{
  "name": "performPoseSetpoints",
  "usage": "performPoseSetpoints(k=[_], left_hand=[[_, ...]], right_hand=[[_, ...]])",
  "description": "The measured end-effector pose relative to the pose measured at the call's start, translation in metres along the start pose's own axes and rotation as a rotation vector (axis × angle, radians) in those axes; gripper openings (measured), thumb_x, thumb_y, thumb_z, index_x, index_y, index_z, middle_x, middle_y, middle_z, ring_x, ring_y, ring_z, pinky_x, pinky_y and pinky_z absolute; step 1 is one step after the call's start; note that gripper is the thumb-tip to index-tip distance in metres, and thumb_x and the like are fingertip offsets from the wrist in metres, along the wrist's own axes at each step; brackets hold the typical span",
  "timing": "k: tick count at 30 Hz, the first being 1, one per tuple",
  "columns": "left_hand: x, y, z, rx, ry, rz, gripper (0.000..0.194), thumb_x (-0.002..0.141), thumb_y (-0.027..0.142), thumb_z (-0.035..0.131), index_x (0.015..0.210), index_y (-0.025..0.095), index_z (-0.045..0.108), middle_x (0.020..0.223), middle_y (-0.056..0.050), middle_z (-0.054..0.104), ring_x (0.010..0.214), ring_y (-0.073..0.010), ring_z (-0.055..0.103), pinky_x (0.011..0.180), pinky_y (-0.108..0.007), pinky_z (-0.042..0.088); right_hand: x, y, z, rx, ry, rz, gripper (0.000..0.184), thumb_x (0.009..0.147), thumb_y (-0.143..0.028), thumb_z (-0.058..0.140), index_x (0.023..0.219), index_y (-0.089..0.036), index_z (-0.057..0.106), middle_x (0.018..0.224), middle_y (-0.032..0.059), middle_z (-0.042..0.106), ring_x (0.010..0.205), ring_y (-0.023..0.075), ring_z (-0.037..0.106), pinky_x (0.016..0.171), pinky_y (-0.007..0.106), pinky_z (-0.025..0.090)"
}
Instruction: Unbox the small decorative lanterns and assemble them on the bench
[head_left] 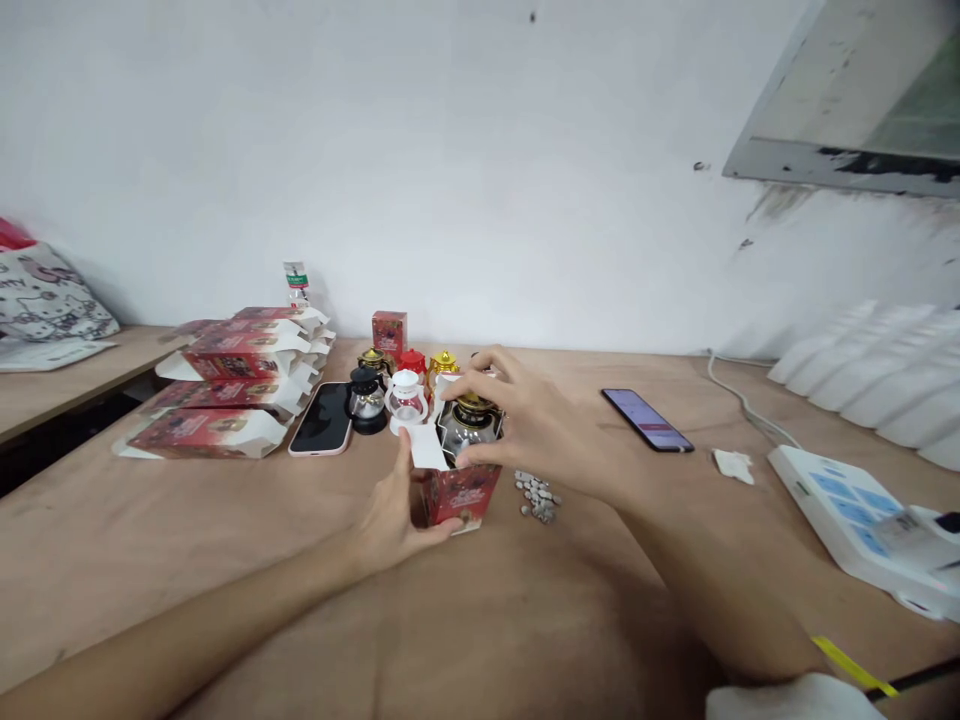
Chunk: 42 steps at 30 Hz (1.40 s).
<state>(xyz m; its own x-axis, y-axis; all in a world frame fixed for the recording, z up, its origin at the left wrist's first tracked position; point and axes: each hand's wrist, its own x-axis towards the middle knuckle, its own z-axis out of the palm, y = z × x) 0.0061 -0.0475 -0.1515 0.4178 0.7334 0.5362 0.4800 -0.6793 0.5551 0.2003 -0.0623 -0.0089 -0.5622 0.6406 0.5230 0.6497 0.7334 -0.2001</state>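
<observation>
My left hand point(397, 515) grips the lower left side of a small red printed box point(459, 492), which stands upright with its white flaps folded out. Over its open top, my right hand point(517, 415) has its fingers around a black-and-gold mini lantern point(471, 428). The lantern's lower part is inside the box, hidden by the front wall. Just behind and to the left stand a black lantern point(367, 402), a white lantern point(406, 400), a red lantern point(412, 362) and a gold lantern point(444, 363). Button cells point(537, 497) lie loose beside the box.
Flattened-open red boxes point(240, 365) are stacked at the left, beside a pink-edged phone point(322, 418). A closed red box point(390, 330) stands near the wall. To the right are another phone point(646, 419), a white power strip point(855, 515) and nested white foam pieces point(870, 375).
</observation>
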Motion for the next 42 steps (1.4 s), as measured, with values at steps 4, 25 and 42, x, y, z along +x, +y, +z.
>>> performPoseSetpoints(k=[4, 25, 42], left_hand=[[0.0, 0.0, 0.0, 0.02, -0.009, -0.02, 0.121, 0.072, 0.041, 0.068, 0.135, 0.013, -0.032, 0.101, -0.013, 0.064, 0.088, -0.0265, 0.065, 0.074, -0.042, 0.052], [0.005, 0.0, -0.006, 0.068, 0.078, 0.333, 0.084, 0.074, 0.031, 0.065, 0.141, 0.035, 0.014, 0.123, -0.009, 0.039, 0.107, -0.0249, 0.054, 0.08, -0.039, 0.052], [0.008, -0.003, -0.007, -0.105, 0.021, 0.199, 0.076, 0.066, 0.028, 0.072, 0.129, 0.029, 0.029, 0.121, -0.009, 0.038, 0.106, -0.0249, 0.053, 0.081, -0.038, 0.051]], right_hand=[[0.0, 0.001, 0.001, -0.017, 0.001, -0.015, 0.035, 0.07, -0.025, 0.071, 0.102, -0.026, 0.056, 0.108, 0.0023, 0.049, 0.082, 0.0156, 0.053, 0.067, 0.029, 0.045], [0.004, 0.013, -0.007, 0.15, -0.338, -0.067, 0.021, 0.081, -0.009, 0.049, 0.092, -0.02, 0.063, 0.09, 0.0009, 0.067, 0.08, 0.0146, 0.061, 0.072, 0.029, 0.047], [0.006, 0.025, 0.002, 0.049, -0.087, -0.089, 0.054, 0.08, -0.03, 0.063, 0.129, -0.024, 0.043, 0.131, 0.0102, 0.043, 0.124, 0.0262, 0.038, 0.101, 0.045, 0.037]])
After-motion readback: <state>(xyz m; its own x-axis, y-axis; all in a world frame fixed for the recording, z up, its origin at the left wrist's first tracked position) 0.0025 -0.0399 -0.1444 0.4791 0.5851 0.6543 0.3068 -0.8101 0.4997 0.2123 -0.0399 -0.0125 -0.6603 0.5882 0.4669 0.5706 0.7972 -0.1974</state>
